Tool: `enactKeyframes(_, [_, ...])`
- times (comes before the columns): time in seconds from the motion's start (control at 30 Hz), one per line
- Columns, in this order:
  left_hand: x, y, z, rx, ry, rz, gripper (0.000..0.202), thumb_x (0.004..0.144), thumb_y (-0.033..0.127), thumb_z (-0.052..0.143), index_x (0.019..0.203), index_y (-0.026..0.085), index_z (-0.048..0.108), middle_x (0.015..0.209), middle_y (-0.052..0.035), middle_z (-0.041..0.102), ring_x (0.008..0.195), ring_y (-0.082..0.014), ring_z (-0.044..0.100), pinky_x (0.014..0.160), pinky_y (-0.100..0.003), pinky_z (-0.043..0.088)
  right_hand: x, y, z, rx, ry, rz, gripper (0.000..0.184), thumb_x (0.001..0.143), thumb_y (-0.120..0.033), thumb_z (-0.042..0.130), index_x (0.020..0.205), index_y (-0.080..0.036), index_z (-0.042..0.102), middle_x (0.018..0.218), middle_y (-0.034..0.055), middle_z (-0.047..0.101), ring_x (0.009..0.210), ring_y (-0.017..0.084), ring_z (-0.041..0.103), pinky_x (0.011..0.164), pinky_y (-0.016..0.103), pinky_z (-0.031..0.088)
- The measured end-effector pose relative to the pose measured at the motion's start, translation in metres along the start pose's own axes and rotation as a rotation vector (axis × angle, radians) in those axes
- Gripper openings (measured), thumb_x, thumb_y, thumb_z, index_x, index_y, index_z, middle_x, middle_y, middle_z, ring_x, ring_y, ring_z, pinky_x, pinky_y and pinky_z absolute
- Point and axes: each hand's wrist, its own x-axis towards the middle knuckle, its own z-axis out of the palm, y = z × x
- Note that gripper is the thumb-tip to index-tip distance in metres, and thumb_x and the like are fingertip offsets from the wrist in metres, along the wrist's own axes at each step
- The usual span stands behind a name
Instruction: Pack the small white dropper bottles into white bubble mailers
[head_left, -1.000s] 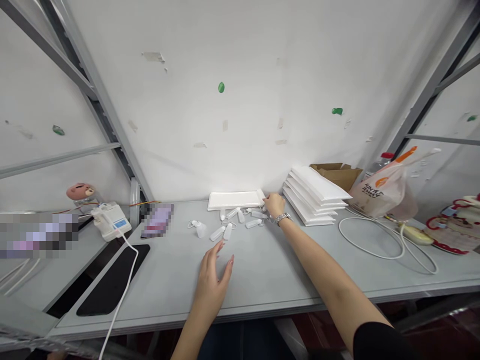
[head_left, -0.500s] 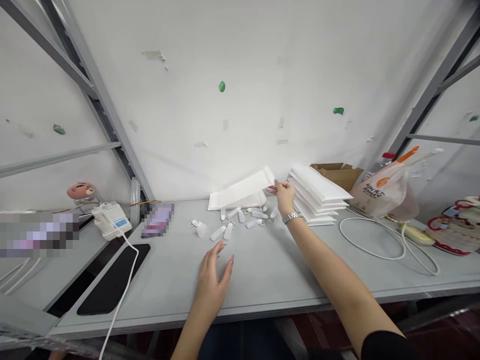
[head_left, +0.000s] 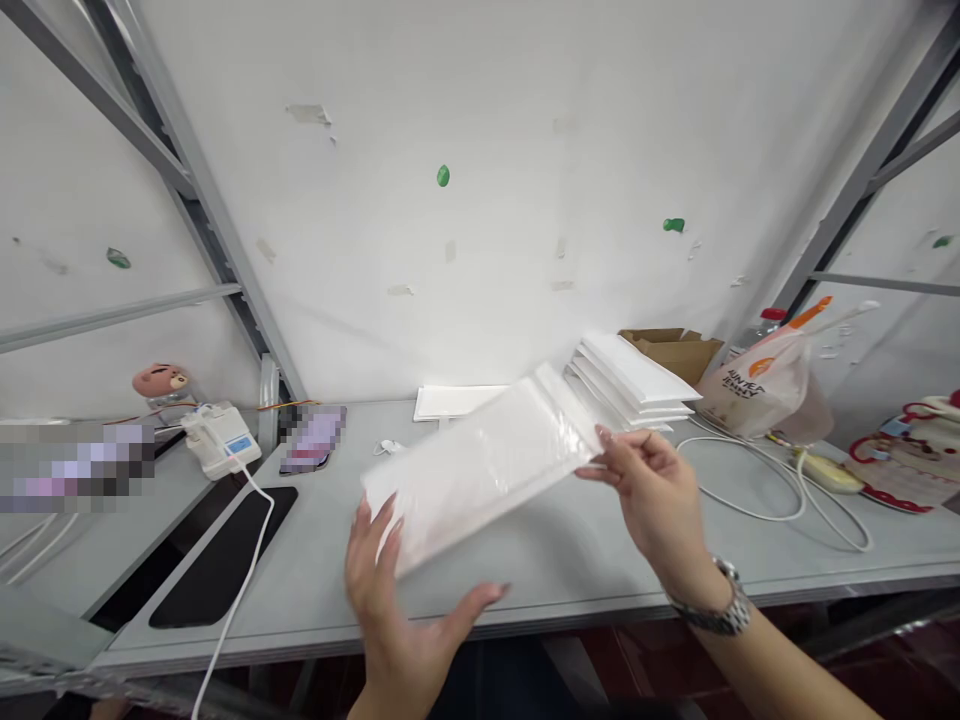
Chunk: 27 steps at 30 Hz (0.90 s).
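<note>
White envelope (head_left: pixel 480 465) slants, pinched by the right hand (head_left: pixel 664 500), the left hand (head_left: pixel 401 610) spread at its left end.

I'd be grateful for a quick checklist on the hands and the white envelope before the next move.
1. Right hand gripping the white envelope: ok, its fingers pinch the right end.
2. Left hand gripping too: not ok, its thumb stands apart from the envelope.
3. Desk fully visible behind the envelope: not ok, the envelope blocks part of it.
4. Envelope sealed: cannot tell, it is blurred.
5. Stack of envelopes apart from the left hand: ok, it sits at the back right by the cardboard box.
</note>
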Motion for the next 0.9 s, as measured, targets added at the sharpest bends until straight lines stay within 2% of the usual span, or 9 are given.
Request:
enactKeyframes(0.1, [0.006, 0.004, 0.007, -0.027, -0.427, 0.011, 0.116, 0.052, 0.062, 0.073, 0.141, 0.03, 0.006, 0.143, -0.014, 0.029, 0.135, -0.0397, 0.017, 0.106, -0.063, 0.015, -0.026, 0.019, -0.013, 0.016, -0.016, 0.244, 0.027, 0.059, -0.037, 0.079, 0.058, -0.018, 0.059, 0.056, -0.0025, 0.059, 0.054, 0.012, 0.06, 0.056, 0.029, 0.061])
enactKeyframes(0.13, [0.007, 0.003, 0.012, -0.026, -0.516, 0.011, 0.121, 0.05, 0.064, 0.073, 0.142, 0.029, 0.003, 0.145, -0.0148, 0.027, 0.135, -0.0406, 0.017, 0.105, -0.064, 0.013, -0.033, 0.023, -0.016, 0.022, -0.021, 0.31, 0.028, 0.057, -0.037, 0.08, 0.057, -0.018, 0.059, 0.054, -0.0029, 0.058, 0.053, 0.011, 0.06, 0.056, 0.029, 0.061])
enactKeyframes(0.23, [0.009, 0.001, 0.026, -0.025, -0.697, -0.03, 0.124, 0.05, 0.061, 0.074, 0.143, 0.028, -0.001, 0.147, -0.015, 0.023, 0.135, -0.0395, 0.017, 0.105, -0.062, 0.01, -0.044, 0.027, -0.018, 0.036, -0.042, 0.431, 0.031, 0.055, -0.038, 0.081, 0.055, -0.017, 0.058, 0.055, -0.0029, 0.059, 0.055, 0.011, 0.06, 0.06, 0.028, 0.061])
enactKeyframes(0.37, [0.015, 0.001, 0.032, -0.057, -0.848, -0.142, 0.122, 0.053, 0.057, 0.073, 0.144, 0.025, -0.001, 0.137, -0.0145, 0.038, 0.128, -0.0354, 0.033, 0.107, -0.057, 0.012, -0.049, 0.026, -0.019, 0.046, -0.113, 0.461, 0.03, 0.061, -0.037, 0.078, 0.061, -0.016, 0.058, 0.063, -0.0014, 0.064, 0.061, 0.012, 0.063, 0.067, 0.027, 0.059])
enactKeyframes(0.47, [0.021, 0.0, 0.031, -0.069, -0.907, -0.184, 0.117, 0.055, 0.049, 0.073, 0.144, 0.023, 0.003, 0.124, -0.0132, 0.048, 0.118, -0.0333, 0.042, 0.104, -0.053, 0.022, -0.05, 0.029, -0.021, 0.016, -0.177, 0.456, 0.028, 0.065, -0.038, 0.076, 0.065, -0.015, 0.06, 0.068, -0.0002, 0.066, 0.064, 0.012, 0.064, 0.071, 0.029, 0.057])
enactKeyframes(0.57, [0.022, -0.003, 0.029, -0.065, -0.906, -0.186, 0.102, 0.059, 0.042, 0.071, 0.143, 0.023, 0.016, 0.116, -0.0118, 0.049, 0.115, -0.0318, 0.043, 0.098, -0.048, 0.031, -0.049, 0.034, -0.024, -0.004, -0.222, 0.454, 0.027, 0.067, -0.038, 0.074, 0.066, -0.016, 0.06, 0.068, 0.0006, 0.066, 0.065, 0.014, 0.064, 0.073, 0.032, 0.056])
enactKeyframes(0.77, [0.019, -0.008, 0.027, -0.02, -0.848, -0.198, 0.075, 0.06, 0.025, 0.064, 0.13, 0.024, 0.038, 0.114, -0.0096, 0.045, 0.11, -0.0286, 0.044, 0.094, -0.044, 0.036, -0.047, 0.037, -0.023, -0.034, -0.282, 0.434, 0.028, 0.067, -0.04, 0.074, 0.065, -0.016, 0.06, 0.076, 0.0029, 0.068, 0.069, 0.015, 0.064, 0.071, 0.031, 0.054])
enactKeyframes(0.9, [0.02, -0.007, 0.025, -0.021, -0.845, -0.14, 0.066, 0.06, 0.021, 0.061, 0.123, 0.023, 0.042, 0.114, -0.0081, 0.05, 0.108, -0.0272, 0.045, 0.093, -0.042, 0.035, -0.044, 0.035, -0.023, -0.09, -0.284, 0.385, 0.031, 0.065, -0.043, 0.074, 0.062, -0.016, 0.057, 0.077, 0.0041, 0.068, 0.069, 0.015, 0.063, 0.07, 0.032, 0.054])
